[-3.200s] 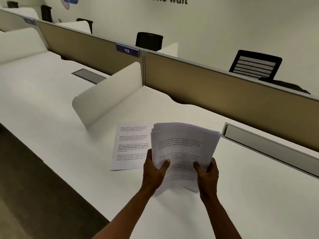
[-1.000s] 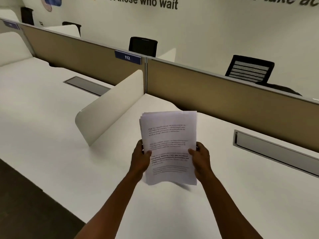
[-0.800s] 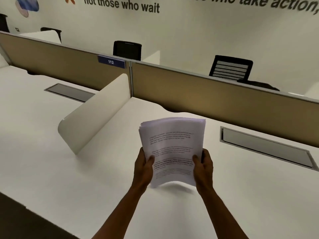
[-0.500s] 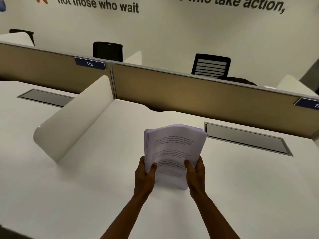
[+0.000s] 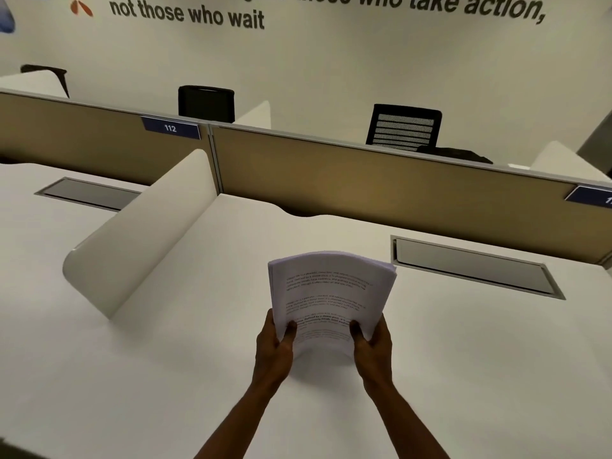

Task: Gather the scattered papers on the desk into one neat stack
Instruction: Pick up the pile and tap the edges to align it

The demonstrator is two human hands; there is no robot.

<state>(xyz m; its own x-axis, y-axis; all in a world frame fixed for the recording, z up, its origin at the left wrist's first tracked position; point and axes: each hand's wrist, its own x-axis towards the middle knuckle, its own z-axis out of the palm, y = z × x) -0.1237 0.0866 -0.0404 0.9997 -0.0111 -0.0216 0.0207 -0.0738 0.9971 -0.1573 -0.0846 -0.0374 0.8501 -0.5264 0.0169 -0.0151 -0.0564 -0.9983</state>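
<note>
Papers between divider, grommet

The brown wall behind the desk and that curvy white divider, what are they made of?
The brown partition panel looks cloth-covered: matte and dull, with a grey metal-looking trim on top. The white divider seems painted board or plastic: smooth, with a rounded edge and a soft sheen. Neither is certain from here.

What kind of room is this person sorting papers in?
Most likely an open-plan office: long white desks split by tan partition panels, a numbered tag "112", and mesh-backed office chairs behind.
</note>
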